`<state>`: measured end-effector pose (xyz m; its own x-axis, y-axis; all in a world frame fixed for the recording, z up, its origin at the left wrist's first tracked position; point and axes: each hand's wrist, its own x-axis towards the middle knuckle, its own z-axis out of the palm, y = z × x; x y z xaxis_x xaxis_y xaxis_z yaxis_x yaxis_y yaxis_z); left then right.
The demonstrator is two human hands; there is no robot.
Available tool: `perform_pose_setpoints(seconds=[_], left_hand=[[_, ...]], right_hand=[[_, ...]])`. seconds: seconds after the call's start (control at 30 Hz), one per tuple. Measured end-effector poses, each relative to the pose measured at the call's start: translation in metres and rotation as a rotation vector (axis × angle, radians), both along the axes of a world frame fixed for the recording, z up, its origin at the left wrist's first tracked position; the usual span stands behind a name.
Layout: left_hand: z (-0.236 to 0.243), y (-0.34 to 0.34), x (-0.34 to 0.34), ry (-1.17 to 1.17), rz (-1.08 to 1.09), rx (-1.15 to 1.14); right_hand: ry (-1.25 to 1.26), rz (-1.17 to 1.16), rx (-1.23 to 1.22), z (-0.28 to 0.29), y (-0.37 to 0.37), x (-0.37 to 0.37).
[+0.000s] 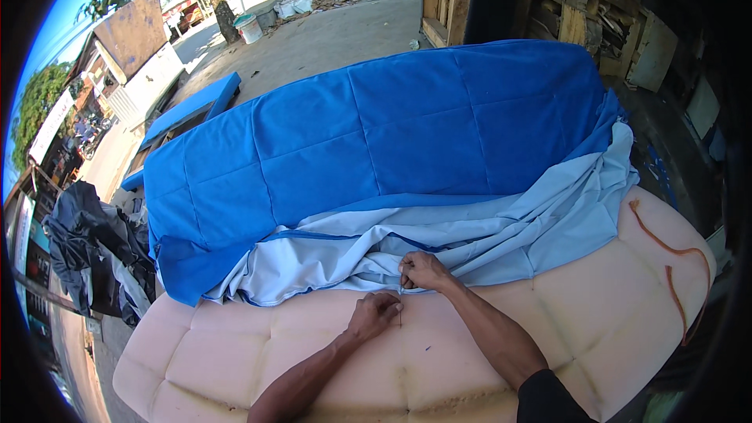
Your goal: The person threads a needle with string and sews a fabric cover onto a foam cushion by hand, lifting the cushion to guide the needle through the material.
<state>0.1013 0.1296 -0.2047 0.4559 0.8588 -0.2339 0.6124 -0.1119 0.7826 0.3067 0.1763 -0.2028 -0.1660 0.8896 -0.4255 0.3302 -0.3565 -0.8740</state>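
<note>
Had the right hand (pixel 423 270) at the near edge of a large blue cover (pixel 313 149), fingers bent inward almost to a fist; could not tell the grip as closed or slack, on cloth or on thread. Had the left hand (pixel 375 315) just below and to the left of the right, loosely curled, thumb and forefinger beside a thin dark strand (pixel 400 315); could not tell touch from grip there either. Saw the strand running upright below the right hand, against a pale pink foam pad (pixel 329 352) marked with grooves. Found the pad spread beneath both hands and out to either side. Saw the cover's pale underside (pixel 501 247) bunched around the right hand, and the blue face, crossed by a grid of seams, rising beyond both hands. Noted an orange cord (pixel 672 250) looped on the pad, well to the right of the right hand. Noticed a dark heap of fabric (pixel 98 243) well to the left of the left hand, and farther beyond it a blue panel (pixel 188 110), a bucket (pixel 248 29) and a tree trunk (pixel 218 0).
</note>
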Motion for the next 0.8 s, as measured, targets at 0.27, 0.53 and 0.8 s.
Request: perform_pose_setpoints(seconds=[0.27, 0.53, 0.8], left_hand=[[-0.007, 0.006, 0.006, -0.127, 0.055, -0.122], [-0.01, 0.003, 0.0, -0.125, 0.032, -0.18], [0.027, -0.009, 0.004, -0.268, 0.221, -0.632]], right_hand=[[-0.091, -0.013, 0.108, 0.025, -0.003, -0.005], [-0.109, 0.052, 0.113, 0.028, -0.001, -0.006], [-0.068, 0.084, -0.081, 0.017, 0.0, 0.011]])
